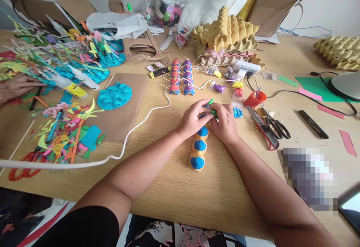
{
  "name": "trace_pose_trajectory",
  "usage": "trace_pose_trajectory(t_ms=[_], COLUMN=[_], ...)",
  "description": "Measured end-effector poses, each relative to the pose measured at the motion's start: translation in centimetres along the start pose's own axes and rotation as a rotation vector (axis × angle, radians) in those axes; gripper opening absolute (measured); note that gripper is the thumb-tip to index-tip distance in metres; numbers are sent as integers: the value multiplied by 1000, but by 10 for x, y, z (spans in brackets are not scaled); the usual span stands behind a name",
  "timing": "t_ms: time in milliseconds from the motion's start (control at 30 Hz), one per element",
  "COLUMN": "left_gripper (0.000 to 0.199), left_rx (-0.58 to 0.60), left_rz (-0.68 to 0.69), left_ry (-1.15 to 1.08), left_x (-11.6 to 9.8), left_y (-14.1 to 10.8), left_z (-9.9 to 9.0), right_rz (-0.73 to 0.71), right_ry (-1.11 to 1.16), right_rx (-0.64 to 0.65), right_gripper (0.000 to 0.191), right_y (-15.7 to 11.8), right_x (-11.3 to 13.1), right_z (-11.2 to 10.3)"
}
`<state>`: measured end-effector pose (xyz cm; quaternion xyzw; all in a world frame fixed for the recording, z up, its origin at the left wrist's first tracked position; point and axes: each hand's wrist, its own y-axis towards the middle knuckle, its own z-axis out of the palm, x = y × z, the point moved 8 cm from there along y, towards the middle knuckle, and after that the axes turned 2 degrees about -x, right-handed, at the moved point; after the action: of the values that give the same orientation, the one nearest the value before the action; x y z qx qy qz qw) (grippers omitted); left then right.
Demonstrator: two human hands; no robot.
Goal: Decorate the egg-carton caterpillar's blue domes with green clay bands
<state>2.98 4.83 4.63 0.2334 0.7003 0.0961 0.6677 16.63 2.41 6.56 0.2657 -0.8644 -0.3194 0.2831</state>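
My left hand [195, 117] and my right hand [225, 122] meet over the far end of a strip of egg carton [200, 145]. The strip's orange-tan cups have blue tops, and it runs towards me on the wooden table. Between the closed fingertips of both hands is a small green piece of modelling clay [214, 113]; the fingers partly cover it. The strip's far cups are hidden behind my hands. Beyond them stand two finished-looking carton strips, a red one [174, 76] and a purple one [188, 76], with pins sticking out of their sides.
A white cable [152, 110] crosses the table at left. Paper scraps [74, 130], glue bottles [67, 84] and a turquoise carton disc [114, 96] lie there, near another person's hand [21, 87]. On the right are a utility knife [263, 129], scissors [274, 123] and an orange cup [255, 98].
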Motion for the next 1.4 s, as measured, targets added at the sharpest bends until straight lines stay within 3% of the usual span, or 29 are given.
trace_pose_trajectory(t_ms=[133, 233, 367, 533, 633, 767, 967, 1400], left_gripper=[53, 53, 48, 64, 75, 66, 51, 45], left_rx=[-103, -112, -110, -269, -223, -159, -168, -149], left_rz=[9, 71, 187, 167, 73, 19, 16, -18], left_ry=[70, 153, 249, 259, 116, -14, 26, 13], left_x=[5, -1, -15, -14, 0, 7, 1, 1], left_y=[-1, -2, -2, -2, 0, 1, 0, -1], left_z=[-9, -11, -12, -25, -21, -15, -15, -11], right_rz=[19, 60, 108, 133, 138, 109, 137, 216], right_ry=[62, 96, 119, 151, 193, 257, 296, 393], right_rx=[-10, -36, -28, -80, -86, -78, -57, -44], right_gripper=[52, 56, 38, 27, 25, 19, 16, 22], right_y=[0, 1, 2, 2, 2, 4, 6, 4], right_x=[2, 0, -7, -14, -13, -8, -7, -12], right_z=[-3, -7, -5, -7, -9, -11, -11, -9])
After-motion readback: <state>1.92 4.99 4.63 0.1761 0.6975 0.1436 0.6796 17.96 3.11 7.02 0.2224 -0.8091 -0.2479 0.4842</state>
